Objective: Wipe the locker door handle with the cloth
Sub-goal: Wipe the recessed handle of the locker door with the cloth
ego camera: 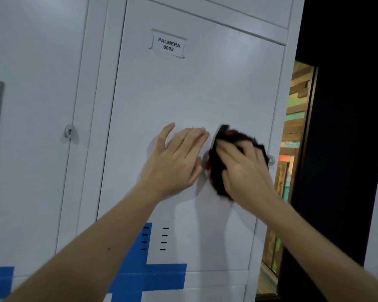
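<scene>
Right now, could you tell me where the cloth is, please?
The dark cloth is right of centre in the head view, pressed by the right hand over the locker door handle, beside the left hand.

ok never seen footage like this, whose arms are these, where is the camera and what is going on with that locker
There is no machine here. The camera sits on a person's head and looks forward and down, so the two bare arms reaching in from the bottom are the wearer's own. There is only this one view.

In front stands a white locker door with a name tag reading PALMERA 0002. The left hand lies flat and open on the door. The right hand presses a dark cloth with red edges over the handle, so only the handle's top shows. Blue tape runs across the lower door, and a neighbouring locker stands to the left.
</scene>
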A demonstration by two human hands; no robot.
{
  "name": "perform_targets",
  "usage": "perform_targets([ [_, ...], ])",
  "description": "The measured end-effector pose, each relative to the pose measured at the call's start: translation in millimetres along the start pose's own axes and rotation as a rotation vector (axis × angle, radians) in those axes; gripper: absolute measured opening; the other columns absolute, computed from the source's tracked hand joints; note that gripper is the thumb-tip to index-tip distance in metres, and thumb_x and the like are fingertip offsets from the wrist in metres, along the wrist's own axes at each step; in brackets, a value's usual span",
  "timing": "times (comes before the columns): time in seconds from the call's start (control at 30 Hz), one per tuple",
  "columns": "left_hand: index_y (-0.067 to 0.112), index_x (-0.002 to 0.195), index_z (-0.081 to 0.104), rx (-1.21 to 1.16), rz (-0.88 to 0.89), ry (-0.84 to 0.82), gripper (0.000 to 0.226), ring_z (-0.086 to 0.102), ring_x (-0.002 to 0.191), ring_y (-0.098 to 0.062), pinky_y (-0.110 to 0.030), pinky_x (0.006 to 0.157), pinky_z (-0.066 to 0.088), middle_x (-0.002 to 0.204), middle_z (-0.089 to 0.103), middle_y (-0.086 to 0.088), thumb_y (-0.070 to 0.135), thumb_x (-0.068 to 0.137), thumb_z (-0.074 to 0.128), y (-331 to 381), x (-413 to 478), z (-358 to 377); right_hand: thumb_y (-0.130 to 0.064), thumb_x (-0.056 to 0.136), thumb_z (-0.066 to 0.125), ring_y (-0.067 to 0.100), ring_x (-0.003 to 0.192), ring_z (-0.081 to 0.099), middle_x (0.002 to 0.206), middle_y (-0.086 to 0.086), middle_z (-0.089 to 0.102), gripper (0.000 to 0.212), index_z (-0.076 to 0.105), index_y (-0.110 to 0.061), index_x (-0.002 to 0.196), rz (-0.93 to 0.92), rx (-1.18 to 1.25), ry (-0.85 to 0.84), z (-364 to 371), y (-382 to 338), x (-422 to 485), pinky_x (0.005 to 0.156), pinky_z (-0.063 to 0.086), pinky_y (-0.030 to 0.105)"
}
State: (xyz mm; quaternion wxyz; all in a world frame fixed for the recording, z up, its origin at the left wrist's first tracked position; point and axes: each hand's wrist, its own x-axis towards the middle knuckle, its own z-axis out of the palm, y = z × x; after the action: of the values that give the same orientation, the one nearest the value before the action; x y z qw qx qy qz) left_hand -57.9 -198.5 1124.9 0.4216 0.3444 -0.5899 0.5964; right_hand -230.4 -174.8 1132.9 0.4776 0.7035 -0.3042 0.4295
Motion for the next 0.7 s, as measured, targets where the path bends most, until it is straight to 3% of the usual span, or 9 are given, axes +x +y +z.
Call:
perform_targets([
  [0.17,0.007,0.128,0.056,-0.013,-0.012,0.008,0.046,0.045,0.115,-0.019,-0.045,0.109,0.021,0.126,0.059,-0.007,0.025,0.089,0.040,0.5,-0.7,0.1,-0.012,0.083,0.039,0.029,0.090,0.054,0.094,0.009,0.064,0.027,0.064,-0.003,0.090,-0.183,-0.357,-0.063,-3.1,16.5,16.6,0.076,0.032,0.036],
  [0.27,0.007,0.128,0.056,-0.017,-0.016,0.004,0.046,0.045,0.116,-0.019,-0.045,0.109,0.021,0.127,0.058,-0.007,0.025,0.089,0.039,-1.2,-0.3,-0.3,-0.008,0.079,0.048,0.027,0.079,0.051,0.082,0.009,0.059,0.014,0.061,-0.005,0.078,-0.259,-0.425,-0.129,-6.1,12.3,15.0,0.068,0.030,0.034],
  [0.47,0.007,0.128,0.056,-0.033,-0.012,0.010,0.047,0.044,0.116,-0.019,-0.045,0.109,0.021,0.128,0.058,-0.008,0.026,0.089,0.038,-2.0,-1.4,-1.0,-0.008,0.076,0.059,0.027,0.078,0.051,0.083,0.008,0.060,0.007,0.064,-0.004,0.078,-0.271,-0.278,-0.210,-4.1,-1.6,-15.8,0.068,0.028,0.034],
  [0.6,0.006,0.129,0.055,-0.029,-0.008,0.004,0.047,0.043,0.117,-0.019,-0.045,0.109,0.020,0.128,0.057,-0.008,0.027,0.089,0.039,-1.5,-1.6,-0.8,-0.018,0.074,0.040,0.023,0.086,0.046,0.091,0.002,0.062,0.029,0.067,-0.007,0.081,-0.131,-0.121,-0.222,-4.7,-2.9,-18.9,0.073,0.028,0.034],
  [0.7,0.006,0.129,0.055,-0.028,-0.008,0.003,0.048,0.043,0.117,-0.019,-0.045,0.109,0.020,0.129,0.057,-0.008,0.027,0.089,0.038,-0.9,-1.7,-0.9,-0.027,0.073,0.041,0.018,0.091,0.040,0.099,-0.003,0.060,0.036,0.069,-0.011,0.089,-0.070,-0.014,-0.272,-6.9,-0.8,-23.9,0.075,0.024,0.034],
])
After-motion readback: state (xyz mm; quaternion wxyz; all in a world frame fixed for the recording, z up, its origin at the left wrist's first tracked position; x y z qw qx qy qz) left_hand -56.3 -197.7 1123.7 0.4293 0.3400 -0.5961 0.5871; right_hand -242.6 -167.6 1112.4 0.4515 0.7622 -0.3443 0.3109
